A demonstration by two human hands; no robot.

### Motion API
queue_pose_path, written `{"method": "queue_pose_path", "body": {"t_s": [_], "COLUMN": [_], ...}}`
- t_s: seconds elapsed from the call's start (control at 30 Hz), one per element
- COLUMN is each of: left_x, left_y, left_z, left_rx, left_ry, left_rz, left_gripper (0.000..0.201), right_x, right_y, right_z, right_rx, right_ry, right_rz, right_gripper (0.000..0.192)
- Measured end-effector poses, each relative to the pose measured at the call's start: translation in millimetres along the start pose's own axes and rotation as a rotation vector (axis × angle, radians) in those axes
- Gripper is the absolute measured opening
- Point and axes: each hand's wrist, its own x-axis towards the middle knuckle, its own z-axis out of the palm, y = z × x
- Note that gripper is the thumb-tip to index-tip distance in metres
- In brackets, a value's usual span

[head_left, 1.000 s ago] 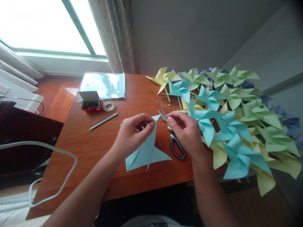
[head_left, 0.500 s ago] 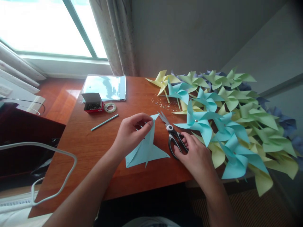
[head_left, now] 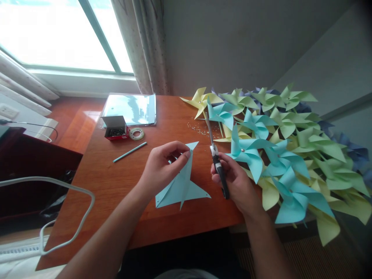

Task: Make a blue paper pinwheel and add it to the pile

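My left hand (head_left: 167,162) pinches the upper corner of a light blue paper sheet (head_left: 181,190), which is cut into flaps and has small holes near its tips. The paper stands partly folded over the table, and my fingers hide some of it. In my right hand (head_left: 232,178) is a pair of scissors (head_left: 215,157) with black and white handles, turned edge-on with the blades pointing away from me. Right of that hand lie finished blue paper pinwheels (head_left: 247,151).
Yellow and green pinwheels (head_left: 314,139) crowd the table's right side. Tiny paper dots (head_left: 200,130) are scattered near the back. To the left are a blue stick (head_left: 130,152), a tape roll (head_left: 136,134), a small open red box (head_left: 115,131) and a plastic-wrapped pack of sheets (head_left: 130,108).
My right hand has lifted the scissors off the table and turned them edge-on, blades now pointing away. My left hand keeps its pinch on the paper in nearly the same place.
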Motion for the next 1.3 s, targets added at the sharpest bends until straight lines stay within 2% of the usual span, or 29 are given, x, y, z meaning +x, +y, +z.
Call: {"method": "queue_pose_path", "body": {"t_s": [0.13,0.33,0.57,1.3], "left_x": [-0.4,-0.8,-1.4,-1.1], "left_y": [0.8,3.3,5.5,1.9], "left_z": [0.2,0.3,1.0,0.2], "left_rx": [-0.011,-0.055,-0.038,0.060], "left_ry": [0.001,-0.021,-0.028,-0.075], "left_rz": [0.012,0.028,0.042,0.120], "left_gripper": [0.013,0.010,0.012,0.011], "right_x": [2.4,-1.4,-2.2,-5.4], "right_y": [-2.6,-14.6,-17.5,-17.8], "right_z": [-3.1,-4.8,-5.4,-6.4], "right_rx": [-0.243,-0.500,-0.567,-0.577], "right_ry": [-0.017,-0.023,0.019,0.010], "right_rz": [-0.082,-0.166,-0.203,-0.193], "right_gripper": [0.054,0.043,0.043,0.042]}}
